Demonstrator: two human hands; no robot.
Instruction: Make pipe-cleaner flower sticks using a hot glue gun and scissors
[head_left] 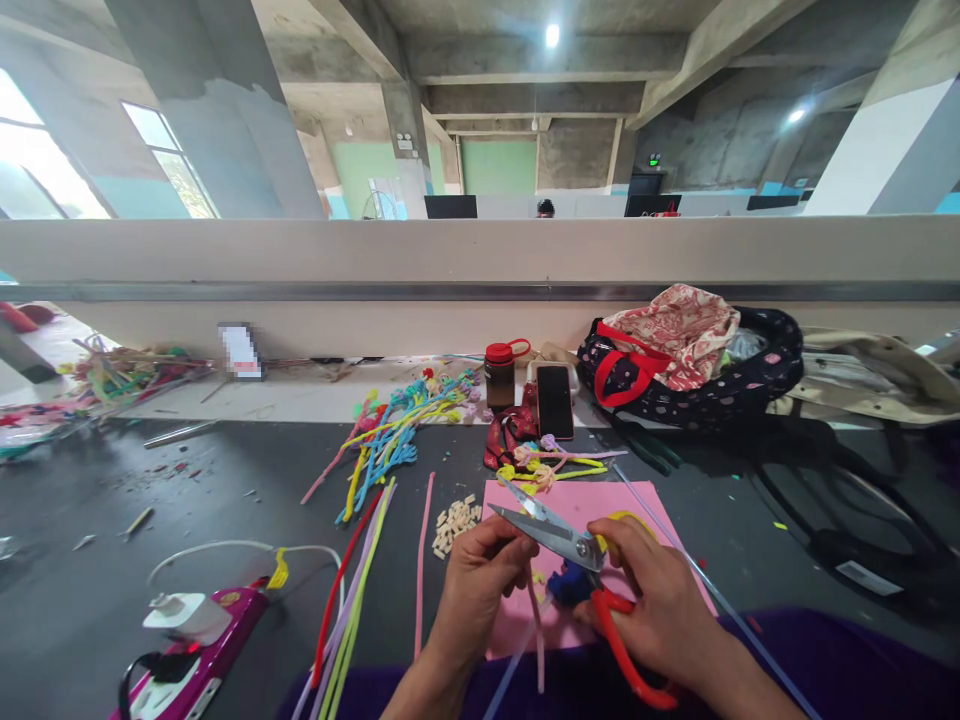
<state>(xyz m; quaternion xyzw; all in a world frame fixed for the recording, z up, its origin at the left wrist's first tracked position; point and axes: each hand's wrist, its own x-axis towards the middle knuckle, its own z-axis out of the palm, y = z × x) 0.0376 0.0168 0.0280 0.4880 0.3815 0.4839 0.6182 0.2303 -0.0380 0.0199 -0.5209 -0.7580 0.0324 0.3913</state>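
The curled left hand (pixel 476 580) is pinching a pink pipe cleaner (pixel 540 650), which is hanging over the pink sheet (pixel 592 500); the right hand (pixel 664 600) is gripping scissors (pixel 579 547), parted and pointing leftward.

On the table (pixel 285 460), left of the left hand (pixel 487 575), lie the pipe cleaners (pixel 355 600) and, farther out, the power strip (pixel 241 605). The paper sheet (pixel 630 495) lies beneath both hands. Beyond the right hand (pixel 649 590) sits the bag (pixel 720 395), with the smartphone (pixel 555 400) and bottle (pixel 500 380) to its left.
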